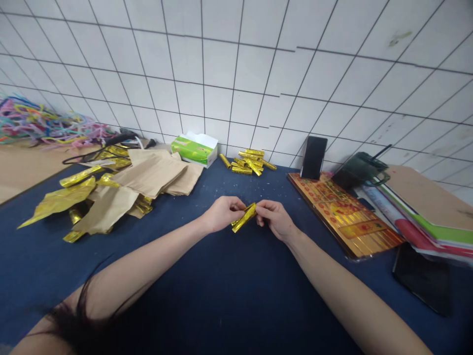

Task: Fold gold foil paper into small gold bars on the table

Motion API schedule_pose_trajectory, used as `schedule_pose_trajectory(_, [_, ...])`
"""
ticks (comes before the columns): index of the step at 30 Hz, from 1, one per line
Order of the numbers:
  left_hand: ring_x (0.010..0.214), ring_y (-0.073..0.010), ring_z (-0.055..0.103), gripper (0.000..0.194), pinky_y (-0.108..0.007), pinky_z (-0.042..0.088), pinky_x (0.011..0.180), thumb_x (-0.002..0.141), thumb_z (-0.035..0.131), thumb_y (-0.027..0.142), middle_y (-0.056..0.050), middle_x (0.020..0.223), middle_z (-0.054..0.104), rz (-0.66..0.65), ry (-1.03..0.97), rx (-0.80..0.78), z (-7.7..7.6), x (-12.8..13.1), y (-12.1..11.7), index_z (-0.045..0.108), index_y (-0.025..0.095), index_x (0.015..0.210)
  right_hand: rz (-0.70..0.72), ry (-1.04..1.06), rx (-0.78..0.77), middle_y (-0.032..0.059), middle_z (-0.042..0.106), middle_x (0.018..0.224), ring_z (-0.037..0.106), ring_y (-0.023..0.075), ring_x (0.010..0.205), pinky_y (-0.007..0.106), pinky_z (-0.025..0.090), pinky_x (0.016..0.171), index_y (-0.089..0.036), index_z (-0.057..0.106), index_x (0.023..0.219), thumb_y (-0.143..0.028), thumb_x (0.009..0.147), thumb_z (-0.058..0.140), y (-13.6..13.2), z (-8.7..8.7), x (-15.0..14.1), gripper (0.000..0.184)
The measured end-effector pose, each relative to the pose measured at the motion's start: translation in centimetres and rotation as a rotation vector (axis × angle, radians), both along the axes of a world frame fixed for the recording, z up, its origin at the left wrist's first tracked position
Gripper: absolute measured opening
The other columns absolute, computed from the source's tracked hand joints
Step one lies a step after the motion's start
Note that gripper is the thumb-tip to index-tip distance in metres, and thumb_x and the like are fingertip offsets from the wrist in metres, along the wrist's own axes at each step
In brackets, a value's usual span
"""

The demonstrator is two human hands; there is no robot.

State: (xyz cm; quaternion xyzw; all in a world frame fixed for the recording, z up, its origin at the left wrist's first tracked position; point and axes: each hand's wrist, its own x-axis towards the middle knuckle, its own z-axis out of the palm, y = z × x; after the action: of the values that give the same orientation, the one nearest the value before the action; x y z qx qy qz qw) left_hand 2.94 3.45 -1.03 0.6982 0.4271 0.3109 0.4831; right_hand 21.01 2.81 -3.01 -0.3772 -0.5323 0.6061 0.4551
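Note:
Between both hands is a shiny gold foil paper piece (pixel 244 221), folded or rolled into a narrow strip and tilted over the dark blue tabletop (pixel 236 276). My left hand (pixel 224 214) pinches its left side with thumb and fingers. At its upper right end, my right hand (pixel 275 217) grips it with thumb and forefinger, the other fingers curled in. Beyond the hands, near the wall, lies a small pile of gold foil rolls (pixel 251 162). Off to the left are loose gold foil sheets (pixel 59 199) and brown paper sheets (pixel 151 172).
A green tissue pack (pixel 194 149) stands against the tiled wall (pixel 221 64). Colourful fuzzy stems (pixel 48 123) heap at far left. On the right are an upright phone (pixel 313 158), an orange-gold printed packet (pixel 347 217), a dark mug (pixel 358 170), stacked folders (pixel 432 212) and a black tablet-like slab (pixel 421 278).

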Motion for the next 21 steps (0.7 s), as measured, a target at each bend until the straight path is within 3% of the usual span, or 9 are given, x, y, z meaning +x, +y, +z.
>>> schedule_pose_trajectory(14, [0.062,-0.012,0.056,0.015,-0.022,0.042,0.056,0.072,0.052,0.024,-0.001,0.067,0.062,0.046,0.057,0.087,0.0,0.08,-0.33,0.061,0.013,0.077,-0.018,-0.081,-0.023,-0.0038,0.054,0.048,0.045,0.0068,0.041,0.02,0.034,0.043,-0.016,0.058,0.055,-0.023,0.067,0.062,-0.01,0.13,-0.28,0.015])
schedule_pose_trajectory(21, [0.066,-0.0128,0.059,0.014,-0.022,0.044,0.06,0.072,0.048,0.016,-0.001,0.073,0.065,0.059,0.133,0.167,0.08,0.37,-0.88,0.06,0.015,0.08,-0.059,-0.104,-0.012,-0.0035,0.054,0.049,0.046,0.007,0.041,0.02,0.035,0.042,-0.016,0.058,0.055,-0.024,0.067,0.061,-0.04,0.09,-0.6,0.015])
